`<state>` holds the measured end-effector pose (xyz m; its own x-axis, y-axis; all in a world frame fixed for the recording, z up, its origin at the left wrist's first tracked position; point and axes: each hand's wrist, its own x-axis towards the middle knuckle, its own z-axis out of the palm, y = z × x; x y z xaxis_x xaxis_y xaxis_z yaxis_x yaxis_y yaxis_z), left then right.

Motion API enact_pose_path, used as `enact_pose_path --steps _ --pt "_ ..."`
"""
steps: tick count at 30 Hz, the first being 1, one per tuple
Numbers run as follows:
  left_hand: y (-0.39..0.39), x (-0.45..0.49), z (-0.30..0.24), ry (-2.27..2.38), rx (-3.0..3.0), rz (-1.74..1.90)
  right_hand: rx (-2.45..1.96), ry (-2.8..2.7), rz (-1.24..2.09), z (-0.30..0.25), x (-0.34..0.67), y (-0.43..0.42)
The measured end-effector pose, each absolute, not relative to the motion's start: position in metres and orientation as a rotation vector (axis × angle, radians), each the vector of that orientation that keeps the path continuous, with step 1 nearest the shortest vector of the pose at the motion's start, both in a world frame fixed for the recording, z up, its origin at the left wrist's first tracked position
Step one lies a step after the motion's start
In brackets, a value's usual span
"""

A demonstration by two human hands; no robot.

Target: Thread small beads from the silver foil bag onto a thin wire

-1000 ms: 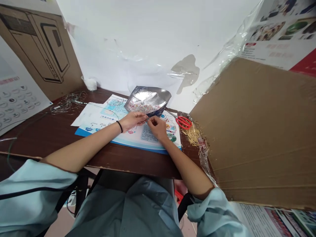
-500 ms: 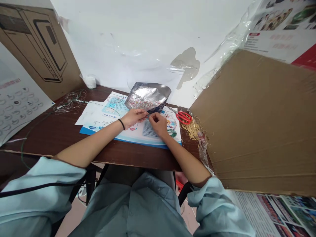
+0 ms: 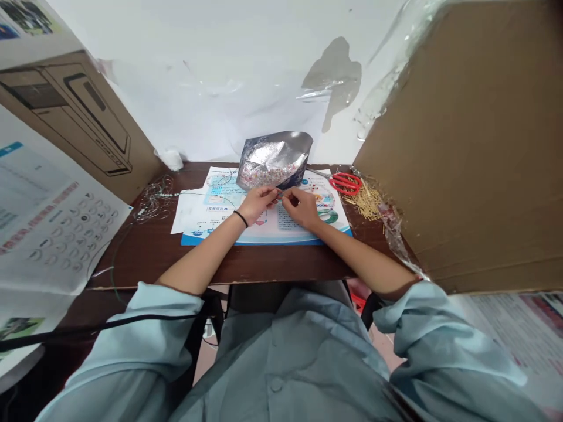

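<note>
My left hand and my right hand meet just below a crumpled silver foil bag that holds many small multicoloured beads. Their fingertips pinch a thin dark wire that runs across a printed blue-and-white sheet; whatever sits at the pinch is hidden by my fingers. To the right lie red-handled scissors and a loose pile of thin gold pins. A tangled wire coil rests at the table's left side. A black band circles my left wrist.
The dark wooden table stands against a white wall with plastic film on it. A large cardboard sheet rises at the right, and a printed cardboard box and a keypad poster lean at the left.
The whole view has shifted and tilted, with the table now higher in the picture. My hands stay pinched together just below the bag, and the table items keep their places.
</note>
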<state>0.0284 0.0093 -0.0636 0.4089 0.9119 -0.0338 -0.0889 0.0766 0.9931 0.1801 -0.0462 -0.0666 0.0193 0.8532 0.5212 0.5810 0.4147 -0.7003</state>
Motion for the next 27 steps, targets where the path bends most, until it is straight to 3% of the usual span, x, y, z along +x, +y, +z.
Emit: enact_pose_path --steps 27 --pt "0.013 0.030 -0.052 0.828 1.225 0.847 -1.292 -1.675 0.082 -0.074 0.177 -0.040"
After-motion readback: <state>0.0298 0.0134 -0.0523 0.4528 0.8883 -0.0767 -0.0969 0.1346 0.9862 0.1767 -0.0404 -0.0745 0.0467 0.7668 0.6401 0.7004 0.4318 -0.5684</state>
